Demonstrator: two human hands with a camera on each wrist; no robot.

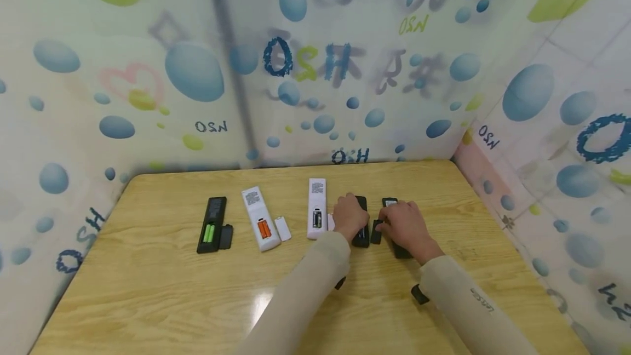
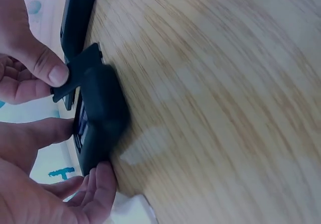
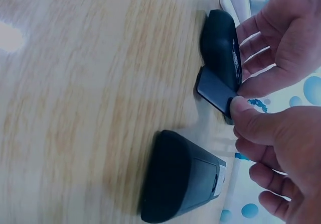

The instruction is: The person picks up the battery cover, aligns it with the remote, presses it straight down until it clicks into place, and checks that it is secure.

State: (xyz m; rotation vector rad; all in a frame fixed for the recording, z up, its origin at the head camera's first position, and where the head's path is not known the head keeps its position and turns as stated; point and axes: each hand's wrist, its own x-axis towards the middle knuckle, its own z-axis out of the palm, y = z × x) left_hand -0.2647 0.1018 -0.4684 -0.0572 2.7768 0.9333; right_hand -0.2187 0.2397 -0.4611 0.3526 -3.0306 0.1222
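Note:
My left hand (image 1: 350, 213) grips a black remote control (image 1: 362, 239) by its sides, its back face up on the table. Part of its open battery compartment (image 2: 82, 126) shows in the left wrist view. Between thumb and fingers, my right hand (image 1: 406, 224) pinches a flat black battery cover (image 3: 215, 90) by one end. The cover is tilted and close beside the remote's edge. Under my right forearm and hand lies another black remote (image 3: 173, 184), back up with its own cover on, partly hidden in the head view.
Leftward stand a white remote (image 1: 317, 193) with dark batteries, its white cover (image 1: 331, 222) partly behind my hand, a white remote (image 1: 253, 201) with orange batteries beside a white cover (image 1: 283, 228), and a black remote (image 1: 215, 210) with green batteries beside a black cover (image 1: 225, 236). A patterned curtain borders the wooden table (image 1: 148, 289).

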